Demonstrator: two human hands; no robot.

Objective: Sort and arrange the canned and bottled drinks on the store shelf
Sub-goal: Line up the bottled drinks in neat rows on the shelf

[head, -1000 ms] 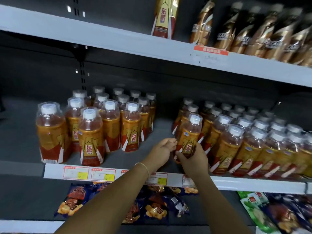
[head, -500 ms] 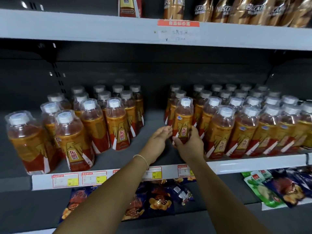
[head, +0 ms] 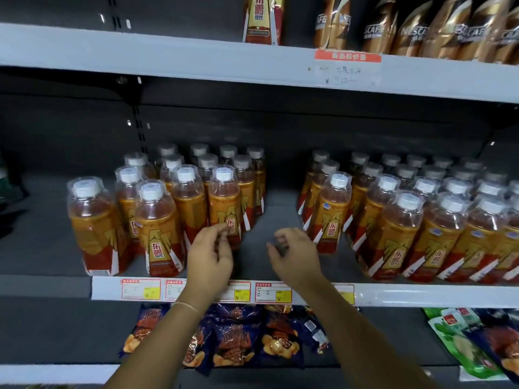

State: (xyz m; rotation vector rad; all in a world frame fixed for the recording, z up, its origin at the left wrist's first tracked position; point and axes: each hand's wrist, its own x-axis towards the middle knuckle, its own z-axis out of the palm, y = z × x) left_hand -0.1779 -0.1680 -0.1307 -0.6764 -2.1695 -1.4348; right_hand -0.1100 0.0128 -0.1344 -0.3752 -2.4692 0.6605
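Two groups of orange drink bottles with white caps stand on the middle shelf (head: 275,220). The left group (head: 157,220) has several bottles; the right group (head: 415,226) is larger. Between them lies a bare gap. My left hand (head: 209,255) hovers in front of the left group's front right bottle (head: 224,203), fingers loosely curled, holding nothing; its fingertips are blurred near that bottle's label. My right hand (head: 295,258) hangs over the gap, just left of the right group's front left bottle (head: 332,211), fingers loosely curled and empty.
The upper shelf carries a tall red and gold carton (head: 262,19) and several brown coffee bottles (head: 421,23). Snack bags (head: 233,338) lie on the lower shelf. Price tags (head: 140,289) line the middle shelf's front rail.
Both hands have let go of the right group's front left bottle, which now stands alone. They have drawn back and left; my left hand now sits by the left group.
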